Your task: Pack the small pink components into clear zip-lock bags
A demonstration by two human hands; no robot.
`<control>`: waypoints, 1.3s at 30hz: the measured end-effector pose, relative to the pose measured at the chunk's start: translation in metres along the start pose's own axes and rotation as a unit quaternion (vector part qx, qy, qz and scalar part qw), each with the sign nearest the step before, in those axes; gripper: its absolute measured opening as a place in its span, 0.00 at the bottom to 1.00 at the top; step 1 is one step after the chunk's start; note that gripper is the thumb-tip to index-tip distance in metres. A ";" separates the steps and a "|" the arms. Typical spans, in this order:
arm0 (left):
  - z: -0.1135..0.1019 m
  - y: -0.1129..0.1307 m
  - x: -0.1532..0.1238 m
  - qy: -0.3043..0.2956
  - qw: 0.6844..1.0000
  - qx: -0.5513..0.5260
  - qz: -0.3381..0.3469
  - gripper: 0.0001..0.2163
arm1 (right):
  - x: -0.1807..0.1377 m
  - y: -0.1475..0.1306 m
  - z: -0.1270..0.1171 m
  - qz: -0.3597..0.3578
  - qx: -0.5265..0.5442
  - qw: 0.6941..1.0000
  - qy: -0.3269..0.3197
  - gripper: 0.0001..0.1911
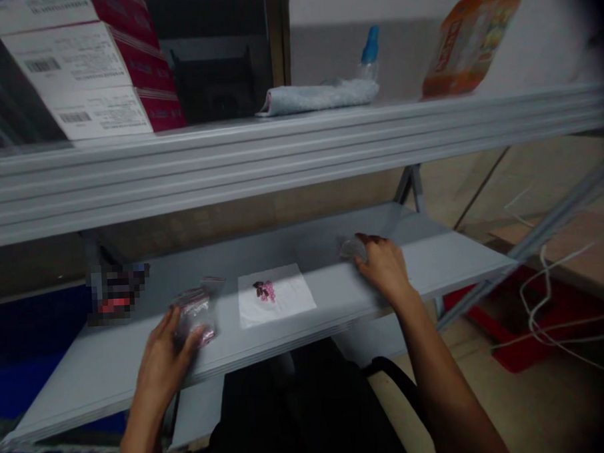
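Lower left, the left hand [160, 366] is gripping a bag [196, 316] of pink bits, while right of centre the right hand [384, 266] is touching a clear packet [352, 250], grip unclear — few beads [265, 291] are lying on the sheet [292, 300], seemingly early

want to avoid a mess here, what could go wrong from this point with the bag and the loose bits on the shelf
1. The bag in the left hand sits near the front edge of the shelf; if it slips, it could drop to the floor.
2. The pink bits lie loose on the paper; a brushing wrist might scatter them.
3. The clear thing at the right hand is hard to see in this dim light and could be knocked away.
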State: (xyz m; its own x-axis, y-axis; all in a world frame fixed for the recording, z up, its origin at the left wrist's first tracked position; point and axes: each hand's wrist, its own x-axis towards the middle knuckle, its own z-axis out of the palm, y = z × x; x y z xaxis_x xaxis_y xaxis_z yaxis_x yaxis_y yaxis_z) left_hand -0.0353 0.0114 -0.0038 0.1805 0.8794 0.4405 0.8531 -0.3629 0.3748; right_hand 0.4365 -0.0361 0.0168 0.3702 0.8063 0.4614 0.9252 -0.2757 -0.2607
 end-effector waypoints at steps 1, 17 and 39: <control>0.002 0.002 -0.001 -0.016 1.000 -0.005 0.005 0.33 | -0.001 0.012 0.001 0.025 -0.032 0.999 -0.012 0.31; -0.015 0.076 -0.007 0.217 0.970 -0.109 0.016 0.09 | -0.002 0.046 -0.025 -0.039 0.091 0.993 0.069 0.20; 0.025 0.072 -0.006 -0.100 0.923 -0.367 -0.059 0.10 | -0.058 -0.141 0.045 -0.313 0.343 0.885 -0.036 0.14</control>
State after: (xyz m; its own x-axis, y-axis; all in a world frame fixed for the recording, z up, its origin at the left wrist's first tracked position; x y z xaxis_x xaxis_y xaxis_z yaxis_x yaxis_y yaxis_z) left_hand 0.0372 -0.0127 0.0001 0.2572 0.9388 0.2291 0.3240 -0.3071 0.8948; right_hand 0.2810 -0.0206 -0.0110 -0.2262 0.7270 0.6484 0.6702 0.5992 -0.4380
